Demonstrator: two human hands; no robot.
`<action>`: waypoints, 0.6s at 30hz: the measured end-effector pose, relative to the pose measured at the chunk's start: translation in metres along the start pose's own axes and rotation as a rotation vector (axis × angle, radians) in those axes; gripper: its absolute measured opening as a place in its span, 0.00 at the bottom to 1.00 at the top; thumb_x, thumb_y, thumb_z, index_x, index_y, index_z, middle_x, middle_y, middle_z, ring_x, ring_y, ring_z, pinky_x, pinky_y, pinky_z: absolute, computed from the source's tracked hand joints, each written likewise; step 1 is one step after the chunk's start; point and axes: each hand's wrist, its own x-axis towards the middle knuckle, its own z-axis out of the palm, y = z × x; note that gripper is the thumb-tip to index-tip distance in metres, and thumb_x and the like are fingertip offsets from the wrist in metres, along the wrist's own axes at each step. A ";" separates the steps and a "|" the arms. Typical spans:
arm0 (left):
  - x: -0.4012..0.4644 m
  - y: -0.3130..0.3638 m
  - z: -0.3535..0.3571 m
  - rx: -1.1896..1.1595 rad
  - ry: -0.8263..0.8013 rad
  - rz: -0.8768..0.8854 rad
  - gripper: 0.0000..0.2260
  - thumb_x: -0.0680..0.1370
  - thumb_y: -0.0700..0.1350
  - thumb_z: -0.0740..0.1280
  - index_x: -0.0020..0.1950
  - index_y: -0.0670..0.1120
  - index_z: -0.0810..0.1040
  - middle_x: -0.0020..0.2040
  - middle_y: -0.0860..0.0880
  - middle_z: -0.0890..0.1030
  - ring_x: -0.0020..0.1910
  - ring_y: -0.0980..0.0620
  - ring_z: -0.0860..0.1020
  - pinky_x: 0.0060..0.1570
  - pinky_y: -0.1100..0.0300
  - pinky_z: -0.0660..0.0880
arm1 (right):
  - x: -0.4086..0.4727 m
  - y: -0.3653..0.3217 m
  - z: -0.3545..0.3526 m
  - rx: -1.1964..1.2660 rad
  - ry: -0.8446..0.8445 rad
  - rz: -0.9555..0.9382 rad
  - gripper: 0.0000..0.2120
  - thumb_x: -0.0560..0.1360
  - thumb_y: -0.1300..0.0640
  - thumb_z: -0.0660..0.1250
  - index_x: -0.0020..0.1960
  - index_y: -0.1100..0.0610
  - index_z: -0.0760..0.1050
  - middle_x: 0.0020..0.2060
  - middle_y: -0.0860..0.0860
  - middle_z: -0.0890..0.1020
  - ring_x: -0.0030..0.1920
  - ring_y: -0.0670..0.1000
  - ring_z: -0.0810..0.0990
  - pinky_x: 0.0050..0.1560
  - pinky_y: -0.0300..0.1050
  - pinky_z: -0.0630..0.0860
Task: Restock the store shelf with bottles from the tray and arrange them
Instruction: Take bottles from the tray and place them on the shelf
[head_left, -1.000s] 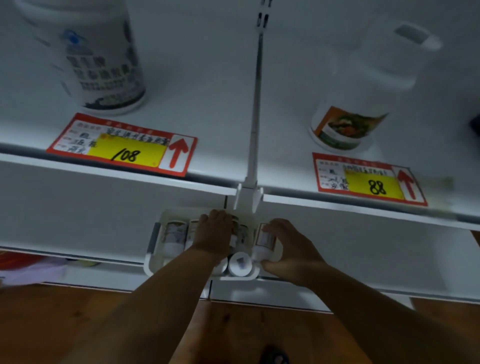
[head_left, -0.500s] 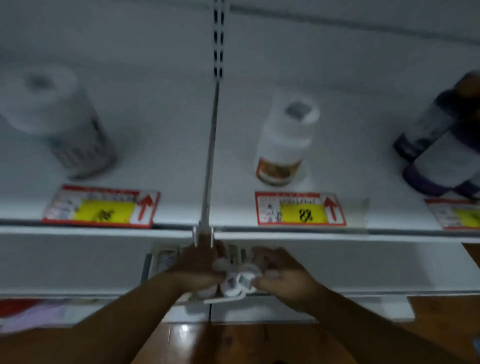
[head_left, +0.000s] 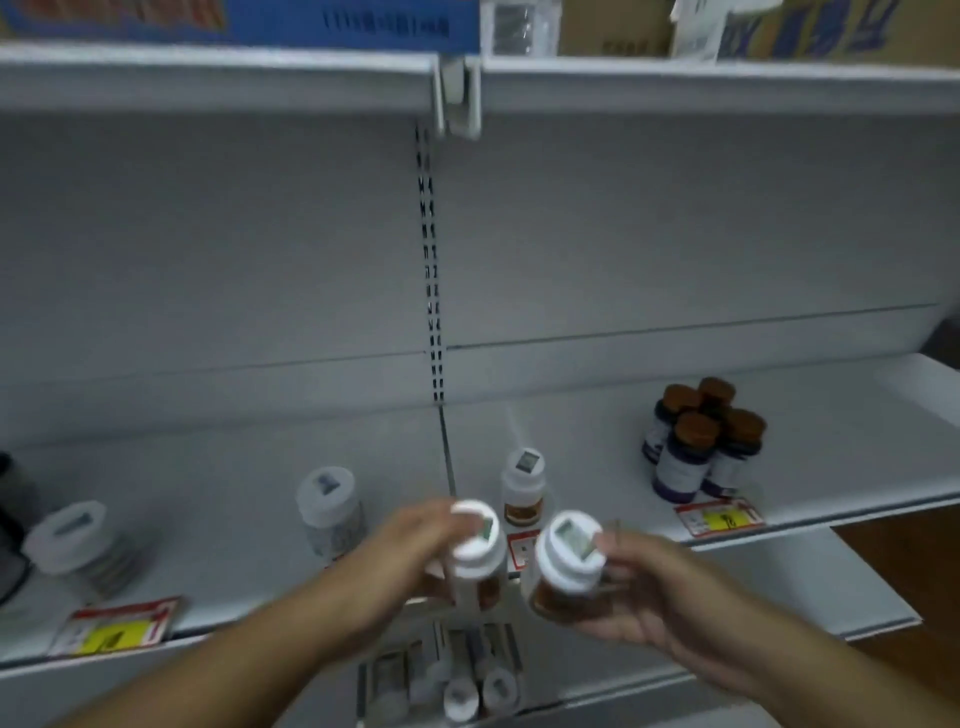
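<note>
each hand (head_left: 400, 561) (head_left: 670, 592) grips one white-capped bottle (head_left: 475, 545) (head_left: 569, 564) above the tray (head_left: 395, 680).

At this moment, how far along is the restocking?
Early. One matching white-capped bottle already stands on the shelf behind its price tag. In hand: the left hand grips one bottle and the right hand another, both lifted to shelf height, not yet placed. Left: several more bottles lie in the tray below.
</note>
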 end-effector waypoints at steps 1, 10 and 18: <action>0.008 0.016 0.000 -0.043 0.014 -0.039 0.18 0.65 0.52 0.70 0.49 0.41 0.81 0.42 0.43 0.83 0.41 0.48 0.81 0.41 0.56 0.77 | -0.001 -0.013 0.003 0.067 0.030 -0.015 0.20 0.61 0.56 0.74 0.51 0.61 0.80 0.48 0.63 0.84 0.45 0.60 0.85 0.46 0.51 0.83; 0.064 0.068 -0.018 -0.204 0.142 -0.062 0.19 0.75 0.54 0.63 0.59 0.43 0.76 0.53 0.42 0.83 0.51 0.44 0.81 0.44 0.51 0.78 | 0.016 -0.071 -0.006 -0.096 0.141 -0.096 0.28 0.58 0.38 0.71 0.53 0.54 0.80 0.40 0.58 0.86 0.41 0.55 0.85 0.36 0.42 0.80; 0.126 0.049 -0.022 -0.134 0.339 -0.072 0.11 0.75 0.49 0.67 0.53 0.44 0.77 0.55 0.40 0.79 0.51 0.43 0.78 0.49 0.53 0.76 | 0.067 -0.058 -0.056 -0.268 0.385 0.011 0.21 0.70 0.42 0.67 0.54 0.58 0.77 0.41 0.59 0.81 0.42 0.56 0.80 0.38 0.42 0.76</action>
